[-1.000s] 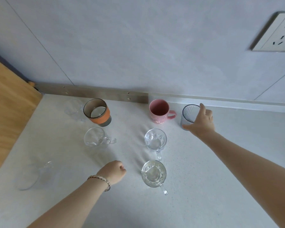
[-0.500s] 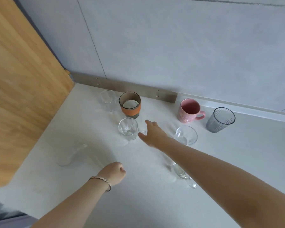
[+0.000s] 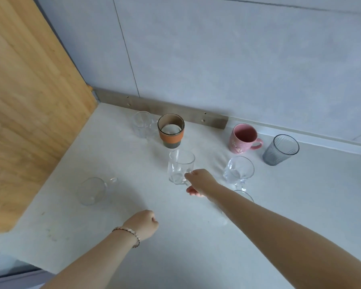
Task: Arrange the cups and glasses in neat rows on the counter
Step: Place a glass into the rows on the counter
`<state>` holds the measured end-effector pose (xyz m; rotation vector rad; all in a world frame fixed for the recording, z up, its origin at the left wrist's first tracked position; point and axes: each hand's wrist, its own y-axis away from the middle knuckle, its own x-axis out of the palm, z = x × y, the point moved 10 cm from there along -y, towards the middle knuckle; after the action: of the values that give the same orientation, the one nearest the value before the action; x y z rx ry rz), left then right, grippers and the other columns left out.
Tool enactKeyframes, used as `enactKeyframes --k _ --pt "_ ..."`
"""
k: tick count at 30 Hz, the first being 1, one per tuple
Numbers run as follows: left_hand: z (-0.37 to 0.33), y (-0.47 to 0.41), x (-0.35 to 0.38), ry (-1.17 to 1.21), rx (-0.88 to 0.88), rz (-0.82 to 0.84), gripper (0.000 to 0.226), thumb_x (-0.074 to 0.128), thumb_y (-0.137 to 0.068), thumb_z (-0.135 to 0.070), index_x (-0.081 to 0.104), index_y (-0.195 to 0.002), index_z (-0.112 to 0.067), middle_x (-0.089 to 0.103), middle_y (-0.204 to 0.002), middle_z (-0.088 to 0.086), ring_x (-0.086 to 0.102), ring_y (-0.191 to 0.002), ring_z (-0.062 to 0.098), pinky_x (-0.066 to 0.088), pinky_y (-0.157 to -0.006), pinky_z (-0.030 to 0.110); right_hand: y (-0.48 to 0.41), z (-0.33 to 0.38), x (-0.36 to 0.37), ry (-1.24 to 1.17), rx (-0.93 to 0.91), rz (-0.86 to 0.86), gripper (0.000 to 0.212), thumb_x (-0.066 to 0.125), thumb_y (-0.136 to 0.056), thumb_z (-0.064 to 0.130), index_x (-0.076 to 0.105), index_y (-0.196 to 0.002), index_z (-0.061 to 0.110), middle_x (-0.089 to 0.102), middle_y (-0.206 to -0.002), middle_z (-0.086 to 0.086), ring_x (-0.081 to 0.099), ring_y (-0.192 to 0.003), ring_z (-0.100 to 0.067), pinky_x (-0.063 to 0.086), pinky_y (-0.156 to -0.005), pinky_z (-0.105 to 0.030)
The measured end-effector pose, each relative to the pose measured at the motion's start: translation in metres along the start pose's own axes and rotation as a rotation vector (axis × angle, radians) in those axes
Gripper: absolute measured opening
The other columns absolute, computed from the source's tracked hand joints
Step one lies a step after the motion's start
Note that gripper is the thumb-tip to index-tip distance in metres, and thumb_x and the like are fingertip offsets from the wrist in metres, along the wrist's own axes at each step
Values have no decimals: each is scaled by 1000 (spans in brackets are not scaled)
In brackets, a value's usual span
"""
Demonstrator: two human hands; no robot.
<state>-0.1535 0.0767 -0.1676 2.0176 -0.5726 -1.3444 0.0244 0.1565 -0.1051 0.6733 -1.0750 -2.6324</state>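
Note:
My right hand (image 3: pixel 200 182) grips the handle of a clear glass mug (image 3: pixel 180 166) in the middle of the white counter (image 3: pixel 175 236). Along the back stand a clear glass (image 3: pixel 142 124), an orange-banded cup (image 3: pixel 171 130), a pink mug (image 3: pixel 243 138) and a grey ribbed glass (image 3: pixel 280 150). Another clear mug (image 3: pixel 238 171) sits right of the held one. A further clear mug (image 3: pixel 245 197) is mostly hidden behind my right forearm. A clear mug (image 3: pixel 92 190) stands apart at the left. My left hand (image 3: pixel 144 225) rests fisted on the counter, holding nothing.
A wooden cabinet side (image 3: pixel 29 101) walls off the left of the counter. A grey wall (image 3: pixel 217 59) with a strip along its foot runs behind the cups. The counter's front edge (image 3: pixel 19 265) shows at the lower left.
My right hand left the grey glass, swung left across the counter and closed on the handle of the middle clear mug. The view turned left. My left hand stayed put.

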Motion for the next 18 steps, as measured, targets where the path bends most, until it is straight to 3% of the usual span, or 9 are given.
enactKeyframes --k 5,8,12,14,16,18 --pt "-36 1 3 -37 35 -6 26 39 -88 -16 40 -62 -21 52 -78 0 49 -81 21 35 -71 24 65 -7 -99 -140 -157 -174 26 50 -94 23 51 -68 16 62 -59 -5 49 -46 -14 37 -42 -15" --pt "-58 6 11 -31 50 -3 20 40 -87 -16 45 -69 -18 53 -82 0 49 -81 20 36 -72 24 96 -35 -167 -131 -189 -355 24 53 -93 25 54 -70 17 63 -62 -5 53 -51 -16 40 -52 -23" --pt "-77 15 27 -3 41 9 22 40 -85 -16 40 -63 -22 50 -80 0 45 -73 19 34 -70 25 102 -107 -223 -27 -86 -534 26 53 -91 26 55 -65 20 65 -61 -3 57 -51 -15 43 -56 -25" --pt "-84 23 35 -1 28 9 16 39 -85 -16 43 -70 -18 49 -81 0 44 -73 19 34 -71 26 94 -149 -233 -44 -2 -549 25 52 -91 25 57 -67 20 66 -61 -4 59 -54 -18 49 -66 -31" --pt "-90 30 41 20 21 -5 12 38 -85 -15 45 -76 -16 50 -85 1 45 -76 18 35 -71 27 84 -183 -234 -97 66 -549 22 50 -91 25 61 -75 15 67 -61 -4 61 -59 -22 53 -76 -37" --pt "-93 40 48 44 4 -13 12 38 -85 -15 46 -76 -15 52 -84 3 46 -75 19 36 -69 27 74 -202 -231 -139 88 -548 22 49 -91 25 64 -87 9 68 -63 -5 61 -61 -22 51 -69 -34"
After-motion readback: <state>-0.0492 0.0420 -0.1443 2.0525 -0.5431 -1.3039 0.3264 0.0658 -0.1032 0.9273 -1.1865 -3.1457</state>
